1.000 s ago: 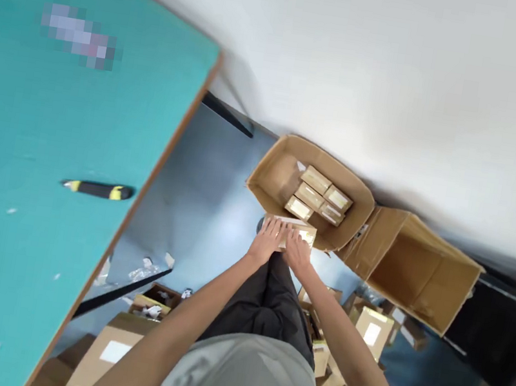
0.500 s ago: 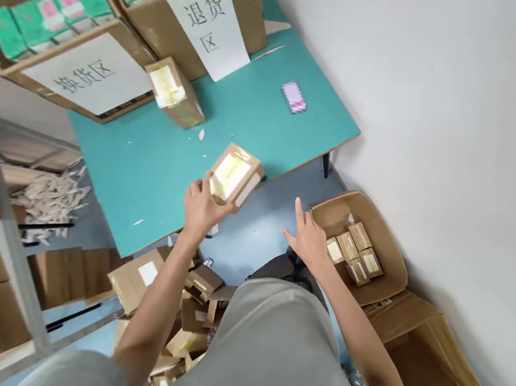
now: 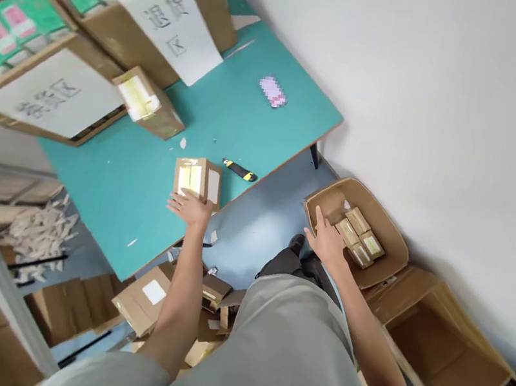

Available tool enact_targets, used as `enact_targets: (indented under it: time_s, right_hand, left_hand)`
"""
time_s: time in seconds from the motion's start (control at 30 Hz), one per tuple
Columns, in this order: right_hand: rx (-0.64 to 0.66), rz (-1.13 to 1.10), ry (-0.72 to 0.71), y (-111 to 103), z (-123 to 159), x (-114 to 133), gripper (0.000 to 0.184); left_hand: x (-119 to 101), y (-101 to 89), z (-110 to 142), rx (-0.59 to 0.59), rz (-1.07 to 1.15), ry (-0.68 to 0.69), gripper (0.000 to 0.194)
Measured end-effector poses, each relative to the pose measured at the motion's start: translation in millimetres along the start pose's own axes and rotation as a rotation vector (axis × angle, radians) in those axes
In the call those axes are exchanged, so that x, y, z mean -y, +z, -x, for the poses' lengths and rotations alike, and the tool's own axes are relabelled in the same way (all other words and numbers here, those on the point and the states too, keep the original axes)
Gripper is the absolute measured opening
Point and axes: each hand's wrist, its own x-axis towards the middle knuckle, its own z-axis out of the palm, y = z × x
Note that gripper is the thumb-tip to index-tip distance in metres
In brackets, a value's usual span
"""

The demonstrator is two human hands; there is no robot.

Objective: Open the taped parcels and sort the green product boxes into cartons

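Note:
A small cardboard parcel (image 3: 198,179) with a yellowish label sits on the teal table (image 3: 156,157) near its front edge. My left hand (image 3: 190,207) lies just below the parcel, fingers stretched out and touching its near side. My right hand (image 3: 328,238) hangs open with fingers apart over the rim of an open floor carton (image 3: 330,198), which holds several small boxes (image 3: 359,235). A black and yellow utility knife (image 3: 239,170) lies on the table to the right of the parcel.
Another small parcel (image 3: 147,104) and two large cartons with paper signs (image 3: 52,96) stand at the back of the table. An empty carton (image 3: 450,367) lies on its side at the right. Loose parcels (image 3: 148,296) litter the blue floor by my legs. Stacked cardboard fills the left.
My left hand carried the parcel from the floor carton up to the table, set it down and opened. My right hand let go and drifted back beside the floor carton. My view swung left.

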Motion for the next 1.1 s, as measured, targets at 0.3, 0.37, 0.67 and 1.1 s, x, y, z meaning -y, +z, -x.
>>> enact_targets:
  time_s: [0.3, 0.37, 0.67, 1.1]
  right_hand:
    - [0.095, -0.296, 0.512, 51.9, 59.0, -104.6, 0.077]
    - [0.112, -0.359, 0.593, 68.6, 72.8, -128.0, 0.077]
    - [0.187, -0.524, 0.8, 146.0, 123.6, -212.5, 0.078]
    - [0.233, -0.534, 0.935, 247.1, 34.3, -350.9, 0.088]
  left_hand:
    - [-204.4, 114.5, 171.7, 0.408, -0.109, 0.806, 0.084]
    - [-239.6, 132.9, 216.2, 0.517, -0.106, 1.02, 0.081]
    - [-313.0, 188.5, 301.1, 0.676, -0.237, 1.29, 0.081]
    - [-358.9, 330.0, 318.0, 0.791, -0.295, 1.308, 0.085]
